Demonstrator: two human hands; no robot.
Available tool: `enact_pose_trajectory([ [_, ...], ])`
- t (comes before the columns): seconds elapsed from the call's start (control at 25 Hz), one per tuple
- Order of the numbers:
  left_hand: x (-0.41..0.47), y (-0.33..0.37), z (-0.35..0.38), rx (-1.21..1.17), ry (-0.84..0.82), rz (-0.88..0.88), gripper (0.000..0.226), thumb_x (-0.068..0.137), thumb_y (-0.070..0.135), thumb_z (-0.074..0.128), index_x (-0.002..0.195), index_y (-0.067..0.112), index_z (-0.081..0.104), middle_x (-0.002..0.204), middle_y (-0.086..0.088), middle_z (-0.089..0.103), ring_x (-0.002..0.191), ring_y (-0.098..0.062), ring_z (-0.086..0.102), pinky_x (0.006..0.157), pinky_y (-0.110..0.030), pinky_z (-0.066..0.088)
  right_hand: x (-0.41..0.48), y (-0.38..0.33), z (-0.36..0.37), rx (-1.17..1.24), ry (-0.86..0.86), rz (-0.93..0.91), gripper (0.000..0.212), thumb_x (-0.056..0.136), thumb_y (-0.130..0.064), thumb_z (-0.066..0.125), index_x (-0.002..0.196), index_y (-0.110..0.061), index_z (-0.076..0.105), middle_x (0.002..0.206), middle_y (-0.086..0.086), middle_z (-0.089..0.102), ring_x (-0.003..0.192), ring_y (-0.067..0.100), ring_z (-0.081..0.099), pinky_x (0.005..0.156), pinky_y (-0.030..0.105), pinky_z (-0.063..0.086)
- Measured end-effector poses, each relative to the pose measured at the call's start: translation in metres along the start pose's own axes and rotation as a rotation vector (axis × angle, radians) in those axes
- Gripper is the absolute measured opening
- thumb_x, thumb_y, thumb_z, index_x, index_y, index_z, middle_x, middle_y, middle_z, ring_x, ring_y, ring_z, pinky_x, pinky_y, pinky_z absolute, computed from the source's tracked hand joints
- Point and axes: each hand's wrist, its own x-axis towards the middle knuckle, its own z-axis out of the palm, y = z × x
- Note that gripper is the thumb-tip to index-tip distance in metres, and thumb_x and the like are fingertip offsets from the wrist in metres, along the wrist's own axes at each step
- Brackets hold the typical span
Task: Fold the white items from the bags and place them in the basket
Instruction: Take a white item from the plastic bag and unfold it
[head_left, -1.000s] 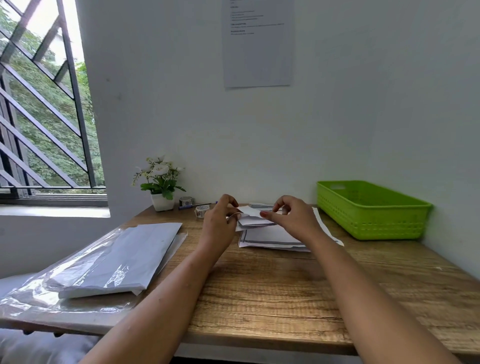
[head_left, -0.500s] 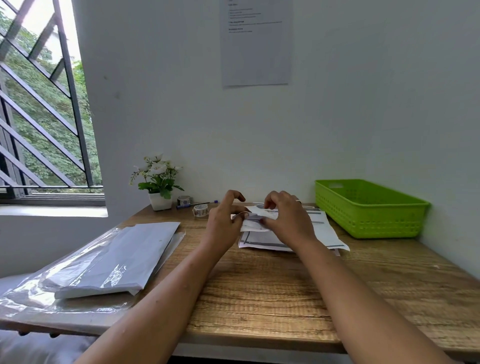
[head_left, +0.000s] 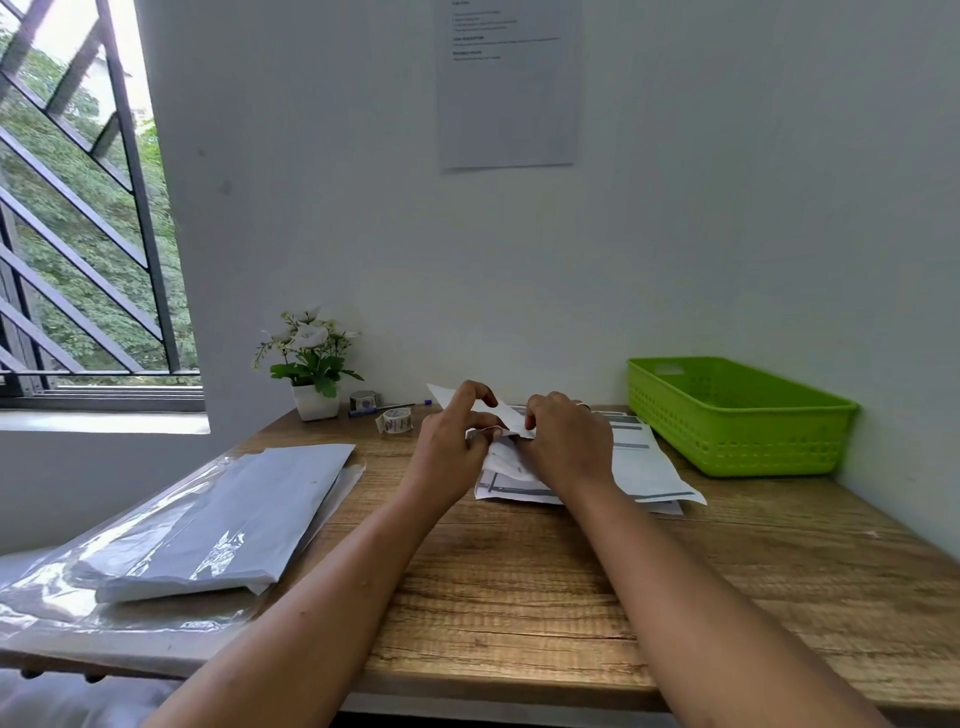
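A small white item (head_left: 506, 415) is held just above the wooden table (head_left: 519, 587), over a flat white sheet with grey stripes (head_left: 644, 467). My left hand (head_left: 449, 447) pinches its left side and my right hand (head_left: 569, 447) pinches its right side; my fingers hide its middle. At the far right stands the green basket (head_left: 737, 415), and nothing shows inside it from here. On the left lie clear plastic bags (head_left: 156, 561) with flat white items (head_left: 234, 525) inside.
A small potted white flower (head_left: 309, 364), a tape roll (head_left: 396, 420), a pen (head_left: 387, 409) and a small jar (head_left: 363, 399) sit at the back by the wall. A barred window is to the left. The bags overhang the table's left edge.
My hands have drawn closer together on the small white item and lifted one corner of it up toward the wall. The striped sheet underneath stays put.
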Motion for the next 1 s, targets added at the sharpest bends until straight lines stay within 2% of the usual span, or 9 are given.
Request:
enact_pose_trajectory([
  [0.24,0.001,-0.007,0.000,0.012,-0.009,-0.020,0.031,0.086,-0.003,0.059,0.106,0.018,0.048,0.092,-0.002,0.072,0.072,-0.004,0.065,0.059,-0.008,0.043,0.002,-0.001,-0.002,0.021,-0.133,0.035,0.030,0.083,-0.045,0.060,0.099,-0.020,0.061,0.101,0.000,0.063,0.090,0.023,0.061,0.063,0.027,0.036],
  [0.36,0.003,-0.013,-0.002,0.019,-0.016,-0.087,0.032,0.087,0.002,0.061,0.105,0.024,0.047,0.095,0.000,0.072,0.079,-0.001,0.063,0.061,-0.005,0.042,0.007,0.010,0.002,0.301,-0.324,0.100,0.031,0.078,-0.040,0.070,0.103,-0.023,0.063,0.114,-0.002,0.059,0.096,0.016,0.056,0.070,0.027,0.039],
  [0.44,0.004,-0.017,-0.005,0.013,-0.007,-0.141,0.031,0.088,0.004,0.062,0.104,0.025,0.046,0.098,0.000,0.071,0.087,-0.003,0.063,0.063,-0.005,0.041,0.007,0.017,-0.003,0.597,-0.483,0.136,0.041,0.074,-0.039,0.077,0.110,-0.024,0.063,0.127,-0.002,0.053,0.106,0.015,0.053,0.079,0.026,0.041],
  [0.52,0.004,-0.021,-0.008,0.003,0.008,-0.197,0.030,0.087,0.006,0.063,0.107,0.022,0.047,0.098,0.000,0.070,0.089,-0.006,0.063,0.063,-0.005,0.041,0.002,0.021,-0.013,0.733,-0.615,0.156,0.053,0.071,-0.039,0.080,0.118,-0.027,0.061,0.132,-0.005,0.047,0.118,0.016,0.049,0.087,0.026,0.041],
  [0.64,0.003,-0.023,-0.012,-0.030,0.006,-0.280,0.028,0.087,0.008,0.064,0.109,0.017,0.050,0.095,0.000,0.069,0.089,-0.010,0.062,0.073,-0.012,0.043,-0.003,0.021,-0.018,0.697,-0.682,0.118,0.054,0.069,-0.030,0.082,0.118,-0.028,0.060,0.124,-0.008,0.048,0.116,0.013,0.048,0.089,0.026,0.039],
  [0.72,0.002,-0.023,-0.013,-0.023,-0.003,-0.307,0.025,0.085,0.013,0.067,0.107,0.015,0.054,0.085,0.002,0.068,0.083,-0.009,0.060,0.079,-0.024,0.046,-0.003,0.018,-0.013,0.637,-0.617,0.114,0.035,0.074,-0.022,0.079,0.107,-0.024,0.066,0.114,-0.007,0.053,0.105,0.011,0.051,0.081,0.024,0.040],
  [0.8,0.001,-0.023,-0.013,-0.042,-0.019,-0.333,0.026,0.084,0.025,0.070,0.104,0.016,0.057,0.079,0.005,0.068,0.078,-0.006,0.060,0.077,-0.025,0.047,-0.003,0.017,-0.010,0.575,-0.547,0.119,0.020,0.080,-0.020,0.073,0.099,-0.018,0.071,0.100,-0.004,0.060,0.094,0.011,0.054,0.072,0.022,0.039],
  [0.92,0.002,-0.024,-0.015,-0.072,-0.126,-0.387,0.034,0.077,0.042,0.073,0.100,0.021,0.059,0.089,0.003,0.068,0.088,-0.013,0.061,0.078,-0.028,0.048,-0.003,0.018,-0.008,0.574,-0.510,0.134,0.012,0.085,-0.021,0.068,0.093,-0.013,0.073,0.089,0.001,0.066,0.086,0.012,0.057,0.068,0.020,0.038],
  [1.0,0.002,-0.026,-0.015,0.017,-0.203,-0.379,0.033,0.077,0.040,0.074,0.100,0.022,0.062,0.099,0.003,0.065,0.094,-0.014,0.058,0.078,-0.026,0.044,-0.003,0.018,-0.006,0.572,-0.498,0.163,0.007,0.087,-0.020,0.065,0.082,-0.017,0.069,0.079,-0.002,0.063,0.082,0.013,0.056,0.067,0.021,0.036],
])
